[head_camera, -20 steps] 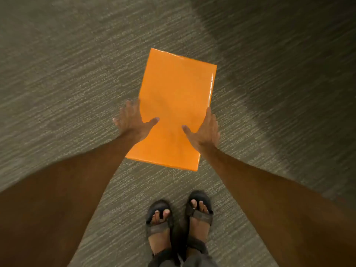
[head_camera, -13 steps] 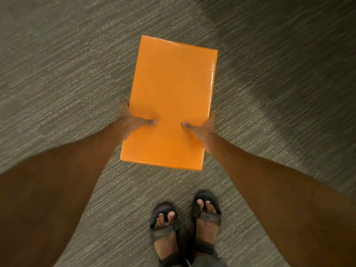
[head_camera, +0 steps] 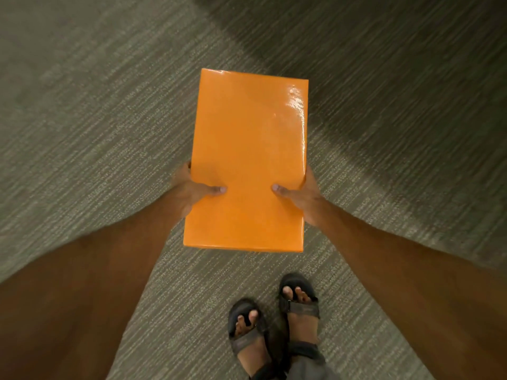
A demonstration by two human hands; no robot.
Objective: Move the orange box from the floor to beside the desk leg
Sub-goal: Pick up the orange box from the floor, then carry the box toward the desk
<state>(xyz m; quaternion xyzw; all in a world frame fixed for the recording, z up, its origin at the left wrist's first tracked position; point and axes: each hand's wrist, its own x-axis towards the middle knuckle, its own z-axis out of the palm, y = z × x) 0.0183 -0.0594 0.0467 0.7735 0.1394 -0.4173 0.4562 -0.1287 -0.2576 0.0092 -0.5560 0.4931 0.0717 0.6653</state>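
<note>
A glossy orange box [head_camera: 248, 149] hangs in the air above the carpet, its flat top facing me. My left hand [head_camera: 189, 192] grips its left side with the thumb pressed on top. On the opposite side my right hand [head_camera: 303, 194] holds it the same way, thumb on top and fingers hidden under the edge. No desk or desk leg shows in this view.
Grey-green striped carpet [head_camera: 96, 133] fills the view, with a darker shadowed patch [head_camera: 397, 91] at the upper right. My two feet in dark sandals [head_camera: 274, 325] stand just below the box.
Both hands closed on the box sides and lifted it off the floor. The box now appears larger, closer to me, and squared up with its long side pointing away.
</note>
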